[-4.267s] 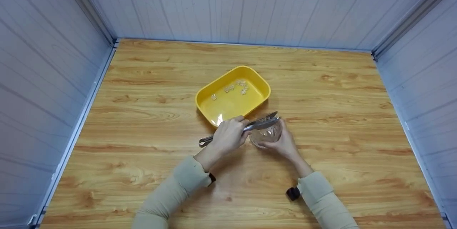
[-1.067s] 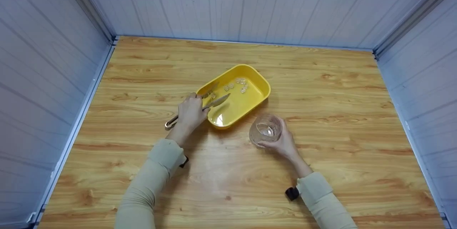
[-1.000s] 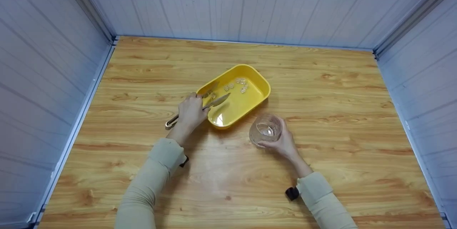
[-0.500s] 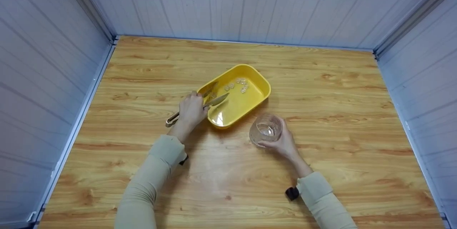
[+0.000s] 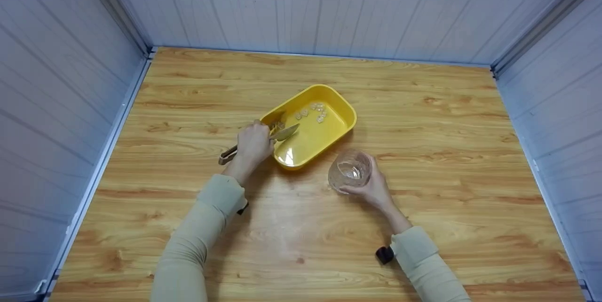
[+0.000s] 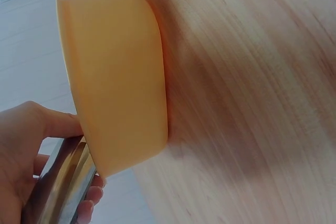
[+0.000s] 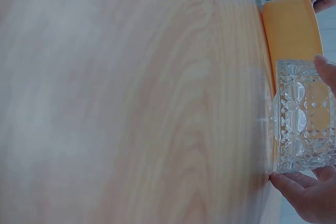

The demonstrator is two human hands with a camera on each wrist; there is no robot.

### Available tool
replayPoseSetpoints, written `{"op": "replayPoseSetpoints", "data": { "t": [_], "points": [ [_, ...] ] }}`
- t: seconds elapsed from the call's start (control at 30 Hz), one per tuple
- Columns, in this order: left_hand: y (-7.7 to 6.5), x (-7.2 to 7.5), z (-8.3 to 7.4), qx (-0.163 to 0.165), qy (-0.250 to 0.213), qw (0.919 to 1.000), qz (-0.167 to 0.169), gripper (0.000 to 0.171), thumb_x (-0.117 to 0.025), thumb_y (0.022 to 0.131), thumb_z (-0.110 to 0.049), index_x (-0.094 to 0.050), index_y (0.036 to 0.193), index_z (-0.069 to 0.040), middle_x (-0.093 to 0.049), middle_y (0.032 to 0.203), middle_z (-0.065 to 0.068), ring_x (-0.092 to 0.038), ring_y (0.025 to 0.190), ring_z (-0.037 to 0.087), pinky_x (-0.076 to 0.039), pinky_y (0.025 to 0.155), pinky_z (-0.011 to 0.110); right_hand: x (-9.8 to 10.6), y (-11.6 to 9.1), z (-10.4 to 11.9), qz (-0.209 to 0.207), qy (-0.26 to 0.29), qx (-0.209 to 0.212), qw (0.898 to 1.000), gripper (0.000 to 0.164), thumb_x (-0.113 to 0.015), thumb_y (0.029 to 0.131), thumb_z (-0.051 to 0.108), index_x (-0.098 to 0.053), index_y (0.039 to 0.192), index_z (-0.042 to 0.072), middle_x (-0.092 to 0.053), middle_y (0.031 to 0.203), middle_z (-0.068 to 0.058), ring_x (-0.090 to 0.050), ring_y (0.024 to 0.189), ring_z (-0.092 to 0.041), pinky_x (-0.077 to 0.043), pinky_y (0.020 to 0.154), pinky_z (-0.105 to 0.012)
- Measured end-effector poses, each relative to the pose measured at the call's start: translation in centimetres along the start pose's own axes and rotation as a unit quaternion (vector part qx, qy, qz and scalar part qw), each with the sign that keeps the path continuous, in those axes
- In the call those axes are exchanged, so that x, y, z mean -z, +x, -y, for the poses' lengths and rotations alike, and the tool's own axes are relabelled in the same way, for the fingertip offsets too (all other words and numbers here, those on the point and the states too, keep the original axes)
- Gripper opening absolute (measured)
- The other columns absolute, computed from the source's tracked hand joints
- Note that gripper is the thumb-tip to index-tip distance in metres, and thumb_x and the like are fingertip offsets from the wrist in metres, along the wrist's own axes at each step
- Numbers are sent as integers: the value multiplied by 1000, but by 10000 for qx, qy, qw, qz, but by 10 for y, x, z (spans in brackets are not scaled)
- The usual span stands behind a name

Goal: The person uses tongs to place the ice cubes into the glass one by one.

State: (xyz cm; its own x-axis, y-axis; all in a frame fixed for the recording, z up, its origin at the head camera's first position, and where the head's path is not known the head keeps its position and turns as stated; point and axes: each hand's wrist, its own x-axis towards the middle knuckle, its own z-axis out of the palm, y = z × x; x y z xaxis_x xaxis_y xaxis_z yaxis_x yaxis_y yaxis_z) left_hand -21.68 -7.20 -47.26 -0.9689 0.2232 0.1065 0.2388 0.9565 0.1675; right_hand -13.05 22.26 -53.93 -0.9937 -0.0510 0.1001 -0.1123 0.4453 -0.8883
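Observation:
My left hand (image 5: 254, 143) grips a pair of metal tongs (image 5: 285, 132) at the left end of a yellow tub (image 5: 345, 125). The tongs' blades reach down inside, either side of a small clear cube (image 5: 281, 126) that they partly hide. Several more clear cubes (image 5: 320, 117) lie towards the tub's far side. In the left wrist view, the tongs (image 6: 65, 179) pass over the tub's rim between thumb and fingers. My right hand (image 5: 375, 189) holds a cut-glass tumbler (image 5: 349, 172) upright on the table, thumb and fingers round its sides; the right wrist view shows the tumbler's (image 7: 302, 116) patterned wall.
The wood-grain table (image 5: 447, 151) is bounded by pale panel walls (image 5: 301, 5) at the back and both sides. The tub stands just behind and left of the tumbler.
Earlier, my left hand held the tongs over the tumbler. They have since moved left into the tub, and their blades have drawn closer together round the cube. The right hand stays put.

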Motion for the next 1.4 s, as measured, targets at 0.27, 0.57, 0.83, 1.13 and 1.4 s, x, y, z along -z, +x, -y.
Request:
{"op": "replayPoseSetpoints", "data": {
  "t": [0.27, 0.57, 0.83, 1.13, 1.4],
  "points": [
    [2, 2, -1, -127, 159, 9998, -20, 13, -59, 70, -12, -64, 72, 0, -58, 79, 17, -57, 64, 32, -45, 54, 43, -1, 0, 0, -78, 121, 73, 9999, 98, -86, 50, 18, -33, 131, 4, -44, 127, -16, -41, 116, -28, -28, 97, -40],
    [5, 3, -4, -18, 224, 9992, 339, 12, -59, 73, -11, -64, 76, -1, -59, 79, 16, -59, 67, 32, -47, 55, 43, -1, 0, -1, -73, 32, -23, 10000, 97, -86, 50, 28, -34, 130, 9, -46, 126, -8, -42, 115, -19, -28, 97, -32],
    [4, 1, -4, -254, 369, 9990, -18, 6, -58, 71, -5, -63, 69, -2, -60, 74, 15, -59, 63, 31, -45, 49, 42, 1, -2, 5, -11, 27, -16, 10000, 96, -86, 51, 23, -33, 130, 6, -45, 127, -12, -41, 116, -24, -28, 98, -37],
    [3, 0, -4, -398, 294, 9987, -123, 9, -54, 71, -1, -62, 67, -1, -60, 71, 15, -59, 61, 30, -45, 49, 41, 1, -2, 4, -57, 83, 65, 9999, 95, -86, 52, 22, -34, 129, 5, -45, 127, -12, -42, 115, -24, -28, 97, -37],
    [2, 0, -3, -431, 234, 9988, -57, 10, -51, 71, 2, -61, 67, -1, -60, 69, 14, -58, 60, 29, -46, 50, 39, 0, -1, -1, -105, 45, 61, 9999, 96, -86, 50, 26, -35, 129, 7, -46, 126, -10, -42, 115, -21, -29, 97, -35]
  ]
}}
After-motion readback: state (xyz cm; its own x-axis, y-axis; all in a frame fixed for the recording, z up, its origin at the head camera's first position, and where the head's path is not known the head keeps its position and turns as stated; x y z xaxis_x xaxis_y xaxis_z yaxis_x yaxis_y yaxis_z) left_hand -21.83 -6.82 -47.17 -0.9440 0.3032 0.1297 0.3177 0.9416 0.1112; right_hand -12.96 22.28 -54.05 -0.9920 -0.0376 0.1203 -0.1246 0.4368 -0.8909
